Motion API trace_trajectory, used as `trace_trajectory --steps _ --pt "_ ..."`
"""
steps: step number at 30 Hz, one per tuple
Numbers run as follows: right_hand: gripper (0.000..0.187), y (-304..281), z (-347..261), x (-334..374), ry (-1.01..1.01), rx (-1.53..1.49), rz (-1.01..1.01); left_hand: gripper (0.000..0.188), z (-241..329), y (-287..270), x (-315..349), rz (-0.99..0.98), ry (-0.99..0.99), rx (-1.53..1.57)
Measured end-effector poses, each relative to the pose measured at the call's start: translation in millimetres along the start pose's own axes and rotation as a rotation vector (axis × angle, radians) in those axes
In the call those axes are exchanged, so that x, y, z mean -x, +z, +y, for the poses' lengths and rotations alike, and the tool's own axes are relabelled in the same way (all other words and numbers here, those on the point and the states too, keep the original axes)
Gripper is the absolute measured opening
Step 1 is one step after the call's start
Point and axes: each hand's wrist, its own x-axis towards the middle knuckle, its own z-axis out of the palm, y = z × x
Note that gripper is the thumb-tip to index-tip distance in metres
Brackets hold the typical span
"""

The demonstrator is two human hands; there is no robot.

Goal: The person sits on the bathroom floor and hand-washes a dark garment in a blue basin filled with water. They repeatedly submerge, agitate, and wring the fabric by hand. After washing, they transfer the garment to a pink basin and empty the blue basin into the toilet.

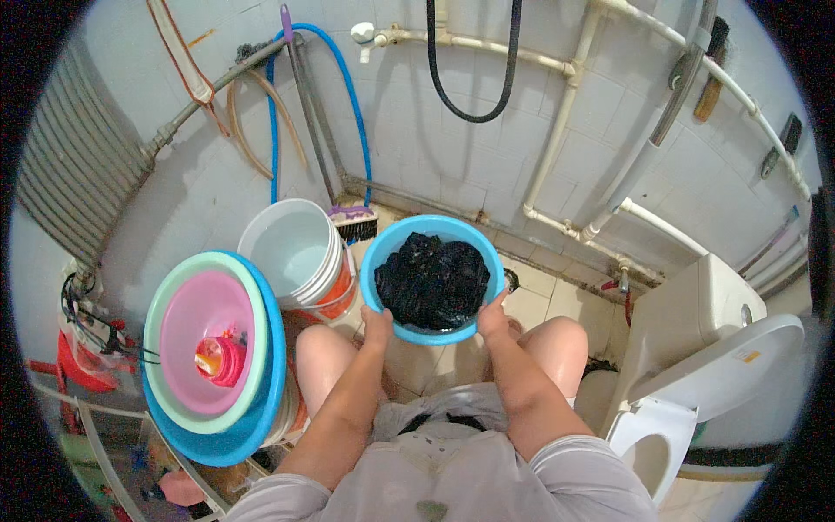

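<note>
A light-blue plastic basin (397, 230) is in front of me, between and beyond my knees. Wet-looking black cloth (432, 280) lies bunched inside it, and a little water shows at its near edge. My left hand (377, 324) grips the basin's near left rim. On the near right rim, my right hand (493, 317) has hold in the same way. The fingers of both hands are partly hidden by the rim.
Left stands a white bucket (248, 228) of water. Nearer, a stack of basins has a pink basin (187, 326) on top holding a red container (220, 360). A scrub brush (354, 228) rests by the wall. On the right is a toilet (648, 444) with its lid raised.
</note>
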Motion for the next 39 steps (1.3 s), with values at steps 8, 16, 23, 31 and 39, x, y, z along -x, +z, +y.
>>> trace_trajectory --steps 8,16,23,31,39 --pt "0.064 -14.2 -71.0 20.5 -0.499 0.916 0.187 0.050 139.2 11.4 70.6 0.456 0.721 -0.982" --pt "0.040 -10.0 -142.6 41.0 -0.633 1.120 -0.423 0.049 136.1 84.9 -52.6 0.029 0.351 -0.879" --pt "0.029 -3.7 -139.5 13.9 -0.819 0.777 -0.203 0.048 135.9 98.9 -83.9 -0.562 0.510 -1.371" --pt "0.033 17.3 -123.2 -21.6 -0.563 0.369 -0.027 0.035 150.1 80.2 -88.7 -0.340 0.202 -0.561" --pt "0.072 3.6 -177.7 10.0 0.375 -0.703 -0.408 0.026 245.2 19.7 -32.0 -0.482 -0.119 0.677"
